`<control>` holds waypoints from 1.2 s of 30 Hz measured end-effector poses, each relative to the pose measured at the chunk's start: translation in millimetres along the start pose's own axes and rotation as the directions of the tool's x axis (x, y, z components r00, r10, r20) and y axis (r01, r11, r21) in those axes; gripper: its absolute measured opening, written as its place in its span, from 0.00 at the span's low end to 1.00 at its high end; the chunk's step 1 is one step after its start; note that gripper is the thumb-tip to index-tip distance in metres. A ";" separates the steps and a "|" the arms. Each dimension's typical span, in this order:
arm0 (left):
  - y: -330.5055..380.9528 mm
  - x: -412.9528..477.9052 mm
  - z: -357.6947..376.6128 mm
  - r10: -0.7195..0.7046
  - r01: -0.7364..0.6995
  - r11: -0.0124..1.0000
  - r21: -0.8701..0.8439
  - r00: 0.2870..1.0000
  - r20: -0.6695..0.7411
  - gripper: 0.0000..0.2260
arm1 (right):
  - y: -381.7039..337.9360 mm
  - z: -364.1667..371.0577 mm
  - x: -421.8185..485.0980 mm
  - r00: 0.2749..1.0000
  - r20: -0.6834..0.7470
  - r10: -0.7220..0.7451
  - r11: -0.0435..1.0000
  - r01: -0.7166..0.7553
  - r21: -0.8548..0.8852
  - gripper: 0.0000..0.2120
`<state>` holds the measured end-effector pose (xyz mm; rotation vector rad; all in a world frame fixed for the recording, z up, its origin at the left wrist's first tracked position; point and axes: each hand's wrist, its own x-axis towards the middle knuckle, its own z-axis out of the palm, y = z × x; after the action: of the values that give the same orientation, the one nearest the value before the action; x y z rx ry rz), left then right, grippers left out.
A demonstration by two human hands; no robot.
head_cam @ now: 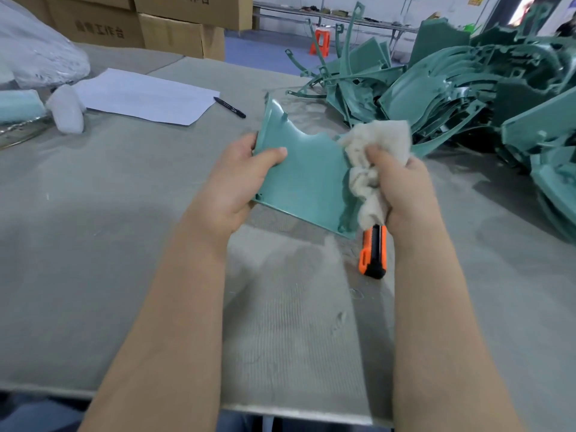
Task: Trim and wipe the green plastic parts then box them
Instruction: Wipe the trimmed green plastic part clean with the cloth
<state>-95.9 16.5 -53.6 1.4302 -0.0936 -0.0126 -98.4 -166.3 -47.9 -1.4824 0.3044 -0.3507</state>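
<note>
The left hand (240, 179) grips the left edge of a green plastic part (305, 179), its thumb laid flat across the near face; the other fingers are hidden behind the panel, so how they lie cannot be told. The part is held tilted above the grey table (124, 213), in the middle of the view, with its notched upper edge pointing away from the person. The right hand (402, 188) is curled round a crumpled off-white cloth (377, 141), the thumb pinching it from the near side, and the cloth is against the part's right edge. The rest of that hand's fingers are covered by the cloth and the back of the hand. An orange and black utility knife (372, 254) sticks out below the right hand; its upper end is hidden, and it is unclear whether the hand also holds it or it lies on the table. Far right, a tangled pile of green parts (467, 88) is blurred and cut off by the frame edge. Beyond the left hand lie a sheet of paper (140, 95) and a pen (229, 107). A plastic bag (37, 51) at far left and the cardboard boxes (103, 26) behind it are only partly in view, and the boxes' printing is too blurred to read
</note>
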 end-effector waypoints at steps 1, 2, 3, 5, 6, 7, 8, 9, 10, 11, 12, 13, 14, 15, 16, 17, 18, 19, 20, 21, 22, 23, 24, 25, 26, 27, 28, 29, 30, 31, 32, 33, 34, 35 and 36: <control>-0.1 -0.7 -0.6 0.002 -0.002 1.000 0.006 0.999 0.033 0.08 | -0.3 -2.7 2.6 0.990 -0.135 -0.046 0.998 0.050 0.030 0.09; 0.4 -2.9 -0.6 -0.015 0.014 1.000 0.008 0.996 0.091 0.08 | -0.4 -7.1 5.9 0.963 -0.261 -0.071 0.993 0.092 0.070 0.08; 1.3 -5.6 -0.5 -0.048 0.049 0.999 0.001 0.985 0.166 0.09 | 0.0 -12.6 9.7 0.927 -0.368 -0.074 0.982 0.132 0.134 0.07; 1.9 -9.8 -0.7 -0.135 0.149 0.988 -0.027 0.950 0.282 0.09 | 0.2 -19.5 12.4 0.877 -0.475 -0.071 0.919 0.242 0.310 0.06; 1.8 -11.1 -1.1 -0.176 0.193 0.981 -0.026 0.936 0.303 0.08 | -0.8 -19.2 10.9 0.866 -0.486 -0.112 0.889 0.306 0.340 0.05; 1.6 -11.8 -1.9 -0.208 0.223 0.975 -0.014 0.929 0.305 0.07 | -2.0 -17.5 8.8 0.861 -0.470 -0.194 0.873 0.369 0.318 0.04; 1.6 -12.5 -3.0 -0.232 0.244 0.970 -0.003 0.926 0.297 0.06 | -4.7 -14.5 4.6 0.861 -0.415 -0.295 0.866 0.424 0.265 0.03; 1.1 -13.1 -3.9 -0.242 0.252 0.968 0.003 0.927 0.288 0.06 | -6.0 -11.4 0.8 0.862 -0.315 -0.397 0.869 0.464 0.174 0.03; 1.5 -14.2 -4.8 -0.245 0.256 0.967 -0.001 0.926 0.287 0.07 | -6.3 -8.2 -3.8 0.871 -0.156 -0.465 0.875 0.480 0.070 0.04; 2.0 -14.3 -6.4 -0.244 0.262 0.965 -0.021 0.921 0.303 0.08 | -5.4 -5.1 -7.6 0.884 0.038 -0.466 0.884 0.467 -0.030 0.06; 3.3 -14.4 -8.8 -0.249 0.282 0.958 -0.057 0.911 0.329 0.10 | -4.6 -2.3 -12.3 0.887 0.238 -0.396 0.898 0.429 -0.104 0.09; 5.0 -13.5 -11.7 -0.261 0.317 0.943 -0.100 0.893 0.367 0.11 | -3.2 -0.7 -14.8 0.864 0.393 -0.315 0.898 0.405 -0.171 0.12; 7.2 -12.4 -14.5 -0.277 0.361 0.922 -0.140 0.867 0.414 0.14 | -2.9 0.0 -16.7 0.833 0.492 -0.254 0.886 0.404 -0.228 0.15; 8.5 -10.5 -17.7 -0.288 0.410 0.893 -0.187 0.839 0.461 0.17 | -3.7 -0.8 -17.6 0.809 0.544 -0.222 0.865 0.421 -0.272 0.16; 9.1 -8.5 -20.2 -0.289 0.456 0.855 -0.247 0.815 0.502 0.22 | -5.8 -0.9 -18.1 0.797 0.566 -0.211 0.845 0.440 -0.304 0.16; 9.2 -6.5 -22.2 -0.274 0.487 0.813 -0.318 0.803 0.529 0.26 | -6.7 -0.6 -16.5 0.795 0.568 -0.214 0.823 0.461 -0.334 0.16; 8.8 -5.3 -23.5 -0.246 0.505 0.763 -0.404 0.805 0.540 0.29 | -7.7 0.8 -16.2 0.806 0.544 -0.232 0.805 0.473 -0.357 0.17; 7.7 -4.2 -23.2 -0.198 0.501 0.699 -0.511 0.821 0.535 0.30 | -7.2 1.9 -15.6 0.833 0.488 -0.262 0.806 0.467 -0.364 0.17; 5.1 -1.7 -22.4 -0.136 0.472 0.611 -0.635 0.853 0.503 0.30 | -7.3 3.0 -14.6 0.866 0.406 -0.292 0.828 0.441 -0.346 0.16; 2.0 0.8 -20.8 -0.075 0.412 0.522 -0.747 0.894 0.441 0.30 | -7.4 3.6 -12.5 0.896 0.311 -0.318 0.856 0.412 -0.312 0.15; -1.4 2.6 -18.5 -0.023 0.331 0.471 -0.818 0.931 0.364 0.30 | -7.4 4.2 -11.0 0.917 0.230 -0.325 0.877 0.383 -0.289 0.13; -3.9 3.9 -15.0 0.022 0.256 0.471 -0.844 0.953 0.301 0.31 | -7.0 5.3 -10.0 0.928 0.181 -0.325 0.884 0.366 -0.291 0.12; -4.0 3.3 -10.3 0.069 0.205 0.508 -0.837 0.959 0.276 0.33 | -7.9 6.7 -10.5 0.934 0.153 -0.324 0.876 0.357 -0.323 0.13; -2.9 1.7 -4.9 0.108 0.179 0.554 -0.813 0.953 0.284 0.36 | -8.2 7.6 -10.8 0.934 0.144 -0.328 0.855 0.358 -0.375 0.16; -2.9 0.7 1.2 0.132 0.158 0.611 -0.776 0.946 0.296 0.38 | -7.8 8.8 -11.0 0.929 0.146 -0.339 0.828 0.369 -0.422 0.17; -3.8 -0.2 8.0 0.134 0.117 0.690 -0.715 0.949 0.285 0.37 | -6.9 10.3 -10.7 0.919 0.159 -0.360 0.799 0.392 -0.456 0.17; -5.5 -0.8 15.0 0.111 0.071 0.780 -0.622 0.962 0.249 0.34 | -6.5 11.8 -11.3 0.908 0.185 -0.376 0.770 0.417 -0.484 0.16; -6.9 -1.0 21.4 0.082 0.040 0.846 -0.532 0.975 0.205 0.28 | -6.1 13.8 -12.0 0.898 0.213 -0.386 0.739 0.439 -0.511 0.15; -7.9 -0.3 25.5 0.064 0.021 0.877 -0.480 0.985 0.159 0.23 | -6.0 16.3 -13.2 0.890 0.237 -0.389 0.712 0.454 -0.536 0.14; -8.6 0.1 27.3 0.056 0.010 0.873 -0.488 0.991 0.121 0.19 | -5.2 18.5 -14.3 0.883 0.259 -0.392 0.700 0.468 -0.539 0.13; -8.8 0.8 27.0 0.049 0.016 0.844 -0.536 0.993 0.107 0.17 | -4.5 20.9 -15.1 0.880 0.271 -0.390 0.708 0.475 -0.523 0.11; -8.6 1.4 25.6 0.057 0.027 0.804 -0.595 0.991 0.121 0.15 | -3.9 23.0 -15.4 0.885 0.267 -0.382 0.739 0.466 -0.486 0.10; -8.6 1.9 24.0 0.063 0.035 0.783 -0.621 0.989 0.135 0.15 | -4.2 25.0 -17.7 0.897 0.250 -0.365 0.785 0.441 -0.435 0.08; -8.7 2.4 24.2 0.065 0.037 0.790 -0.613 0.987 0.144 0.14 | -4.1 27.4 -20.0 0.909 0.229 -0.347 0.832 0.412 -0.372 0.09; -10.9 3.2 26.3 0.058 0.025 0.828 -0.560 0.990 0.130 0.13 | -4.0 29.6 -22.9 0.915 0.220 -0.337 0.862 0.394 -0.318 0.11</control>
<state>-94.1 -11.2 -60.6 0.8326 -0.2027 -0.1193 -107.4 -130.2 -42.3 -1.9227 -0.0533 -0.4983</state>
